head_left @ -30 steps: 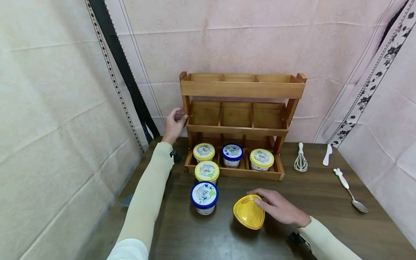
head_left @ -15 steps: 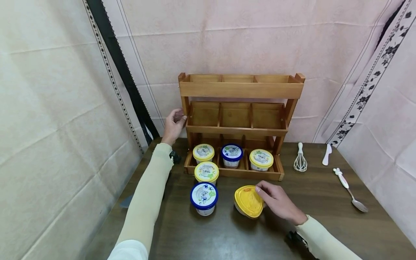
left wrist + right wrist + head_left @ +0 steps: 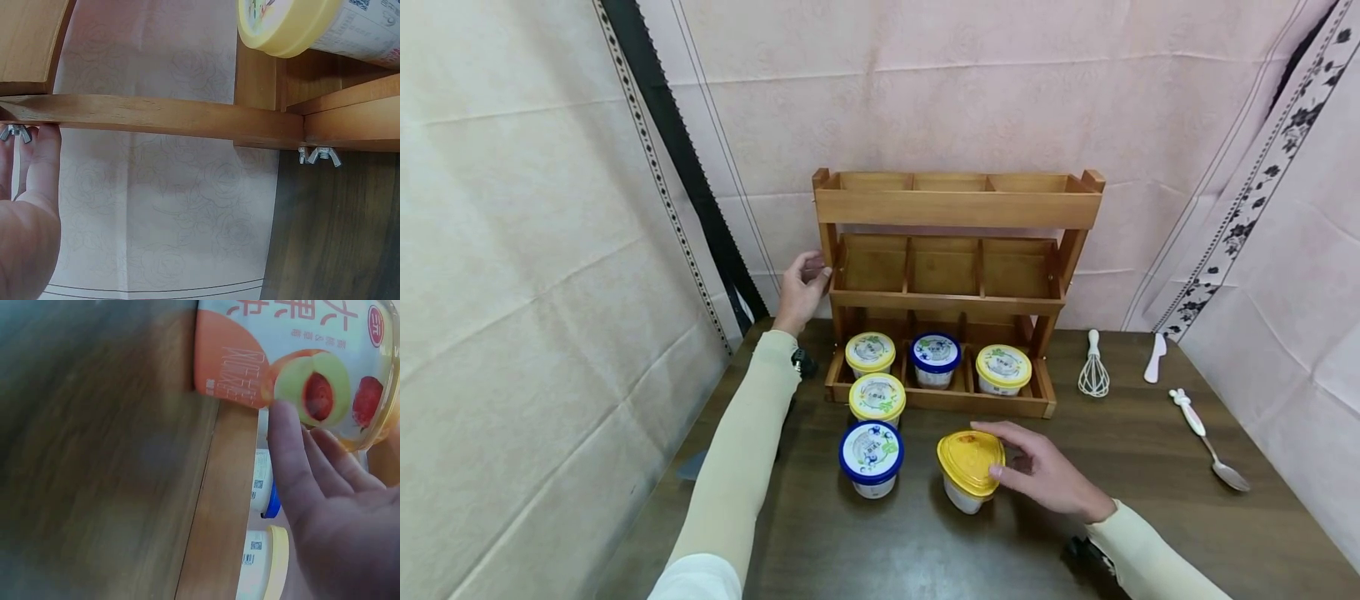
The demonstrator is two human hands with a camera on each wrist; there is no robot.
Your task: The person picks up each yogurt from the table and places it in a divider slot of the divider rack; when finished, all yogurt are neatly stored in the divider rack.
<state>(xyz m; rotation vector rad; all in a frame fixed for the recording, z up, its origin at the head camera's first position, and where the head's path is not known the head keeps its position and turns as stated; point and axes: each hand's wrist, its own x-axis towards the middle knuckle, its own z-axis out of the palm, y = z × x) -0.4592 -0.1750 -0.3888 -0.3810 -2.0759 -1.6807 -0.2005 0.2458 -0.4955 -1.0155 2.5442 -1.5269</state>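
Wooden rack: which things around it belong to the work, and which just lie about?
Seemingly in use: wooden rack, touched by the left hand; yellow-topped cup in the right hand; the rack's three cups; two cups in front.

Seemingly lying about: whisk; spoon; white knife-like utensil; partly hidden bluish object.

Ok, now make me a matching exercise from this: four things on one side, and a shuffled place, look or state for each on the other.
Things:
1. wooden rack
2. yellow-lidded peach cup
3. whisk
4. spoon

Descriptions:
A. pale wire loops, lying right of the rack
B. touched by the right hand
C. white handle, metallic bowl
D. touched by the left hand

Right pairs: 1-D, 2-B, 3-A, 4-C.
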